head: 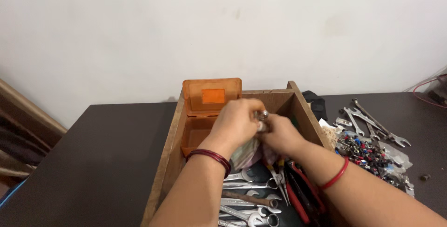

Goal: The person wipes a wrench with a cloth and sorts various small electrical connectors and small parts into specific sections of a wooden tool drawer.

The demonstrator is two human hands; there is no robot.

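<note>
- Crumpled bag (246, 155) of thin plastic sits between both hands, over the wooden tray (164, 162), just at 4 o'clock of the open orange box (205, 115)
- Left hand (240, 122) curls its fingers shut over the bag's top; right hand (279, 136) pinches a small metal piece (263, 115) against it
- Spanners (247, 203) and red-handled pliers (298, 194) lie in the tray at 6 o'clock of the hands
- Dark brown table (93, 162) carries the tray; at 3 o'clock lie loose spanners (372, 122) and a heap of small coloured parts (368, 155)
- Plain white wall (223, 27) stands behind at 12 o'clock
</note>
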